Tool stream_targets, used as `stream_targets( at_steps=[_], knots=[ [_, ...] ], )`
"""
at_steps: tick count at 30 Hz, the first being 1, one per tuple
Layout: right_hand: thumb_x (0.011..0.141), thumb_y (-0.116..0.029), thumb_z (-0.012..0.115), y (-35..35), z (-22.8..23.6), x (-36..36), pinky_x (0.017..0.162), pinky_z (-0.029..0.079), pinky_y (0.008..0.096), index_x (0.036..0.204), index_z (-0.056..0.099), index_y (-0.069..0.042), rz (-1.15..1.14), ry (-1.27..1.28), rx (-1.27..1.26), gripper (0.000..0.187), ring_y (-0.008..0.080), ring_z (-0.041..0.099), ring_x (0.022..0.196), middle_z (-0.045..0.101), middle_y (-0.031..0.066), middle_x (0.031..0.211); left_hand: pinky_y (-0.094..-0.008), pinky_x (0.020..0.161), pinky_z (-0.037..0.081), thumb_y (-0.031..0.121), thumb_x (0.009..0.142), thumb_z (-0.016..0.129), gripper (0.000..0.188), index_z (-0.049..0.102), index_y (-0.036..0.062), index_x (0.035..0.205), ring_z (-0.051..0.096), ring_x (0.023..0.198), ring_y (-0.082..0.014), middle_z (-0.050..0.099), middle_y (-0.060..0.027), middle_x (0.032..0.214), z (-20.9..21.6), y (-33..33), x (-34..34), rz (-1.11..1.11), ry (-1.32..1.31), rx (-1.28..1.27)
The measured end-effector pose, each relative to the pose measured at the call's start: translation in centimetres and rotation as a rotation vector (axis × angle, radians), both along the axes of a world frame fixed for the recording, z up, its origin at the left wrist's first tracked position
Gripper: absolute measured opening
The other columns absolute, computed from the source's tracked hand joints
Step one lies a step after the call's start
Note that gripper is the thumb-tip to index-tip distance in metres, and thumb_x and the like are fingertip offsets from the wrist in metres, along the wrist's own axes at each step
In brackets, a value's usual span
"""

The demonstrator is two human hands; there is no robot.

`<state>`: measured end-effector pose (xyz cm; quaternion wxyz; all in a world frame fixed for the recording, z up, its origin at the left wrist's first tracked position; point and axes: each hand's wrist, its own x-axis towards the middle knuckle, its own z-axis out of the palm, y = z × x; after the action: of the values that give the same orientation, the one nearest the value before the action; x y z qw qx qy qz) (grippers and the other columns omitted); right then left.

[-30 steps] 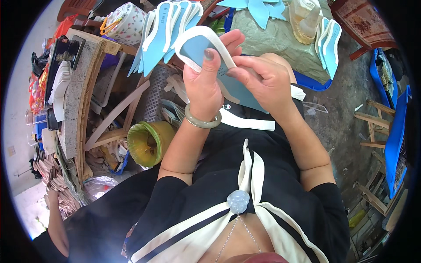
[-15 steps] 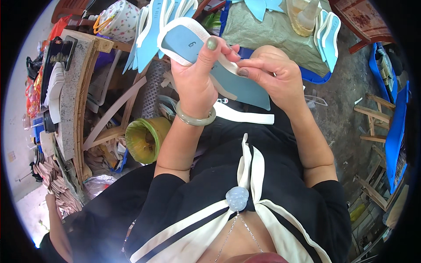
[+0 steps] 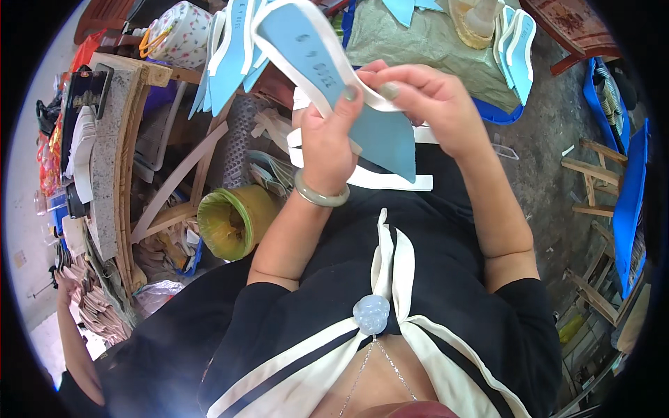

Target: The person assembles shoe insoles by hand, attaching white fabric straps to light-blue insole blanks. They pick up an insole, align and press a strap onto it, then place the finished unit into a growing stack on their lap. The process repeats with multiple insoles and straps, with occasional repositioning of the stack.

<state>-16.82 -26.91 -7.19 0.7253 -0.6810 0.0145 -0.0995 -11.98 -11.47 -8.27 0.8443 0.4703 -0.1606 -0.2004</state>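
Observation:
A blue shoe insole (image 3: 306, 50) with a white strip (image 3: 263, 43) along its edge is held up in front of my chest. My left hand (image 3: 326, 143) grips it at the middle, thumb on the blue face and fingers behind. My right hand (image 3: 439, 104) pinches the white edging on the insole's right side, its thumb on the strip. The pointed blue end (image 3: 390, 146) hangs toward my lap. Loose white strips (image 3: 390, 182) lie on my dark lap below, partly covered by the insole and my left hand.
More blue insoles with white edging hang at the left (image 3: 237, 42) and right (image 3: 517, 52) of a covered surface (image 3: 376, 42). On it stands a glue container (image 3: 474, 24). A lined bin (image 3: 233, 219) stands by the wooden bench (image 3: 132, 160). Another person's arm (image 3: 73, 334) reaches in at far left.
The insole has turned and now shows more of its blue face. My left hand has shifted down and right along it. My right thumb has come onto the strip's edge.

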Motion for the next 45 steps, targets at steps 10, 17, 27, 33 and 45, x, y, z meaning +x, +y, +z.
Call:
stream_targets(
  at_steps=[10,17,27,33,45],
  knots=[
    [0.089,-0.015,0.064,-1.1,-1.6,-1.2,0.056,0.039,0.0175,0.1,0.068,-0.001,-0.028,0.05,0.174,0.018,0.0033,0.052,0.065,0.061,-0.0013,0.077,-0.0396,0.085,0.055,0.026,0.097,0.054,0.031,0.053,-0.0007,0.113,0.064,0.102,-0.0295,0.066,-0.019,0.1,0.8,1.1,0.8,-0.002,-0.007,-0.052],
    [0.089,-0.012,0.064,-0.5,-1.1,-0.9,0.066,0.043,0.0201,0.104,0.061,-0.003,0.049,0.042,0.291,0.018,0.0048,0.054,0.074,0.062,-0.0015,0.085,-0.0398,0.087,0.054,0.026,0.097,0.054,0.031,0.054,-0.0012,0.111,0.064,0.102,-0.03,0.067,-0.0169,0.1,0.9,1.2,0.5,-0.035,-0.016,-0.048],
    [0.09,-0.009,0.062,1.5,-2.2,-1.0,0.069,0.041,0.0208,0.099,0.056,-0.005,0.116,-0.058,0.489,0.012,0.0058,0.052,0.079,0.058,-0.0025,0.09,-0.0423,0.091,0.051,0.024,0.097,0.054,0.029,0.054,-0.0011,0.111,0.065,0.099,-0.0292,0.066,-0.0152,0.095,1.0,2.0,0.8,-0.027,0.028,-0.151],
    [0.093,-0.014,0.06,2.9,-2.7,-0.9,0.07,0.041,0.0213,0.102,0.059,-0.005,0.065,0.03,0.64,0.013,0.0054,0.052,0.079,0.059,-0.0028,0.09,-0.04,0.086,0.054,0.025,0.096,0.057,0.031,0.053,-0.0016,0.111,0.066,0.096,-0.0284,0.066,-0.0153,0.095,1.3,1.9,0.8,0.024,0.032,-0.092],
    [0.094,-0.022,0.061,3.1,-3.0,-2.1,0.066,0.045,0.0211,0.101,0.069,0.001,-0.089,0.04,-0.042,0.025,0.0045,0.055,0.073,0.065,-0.0005,0.079,-0.0364,0.079,0.056,0.023,0.095,0.059,0.033,0.055,-0.005,0.11,0.067,0.092,-0.0258,0.067,-0.0179,0.097,2.0,1.3,1.0,0.057,-0.034,0.116]
  ],
)
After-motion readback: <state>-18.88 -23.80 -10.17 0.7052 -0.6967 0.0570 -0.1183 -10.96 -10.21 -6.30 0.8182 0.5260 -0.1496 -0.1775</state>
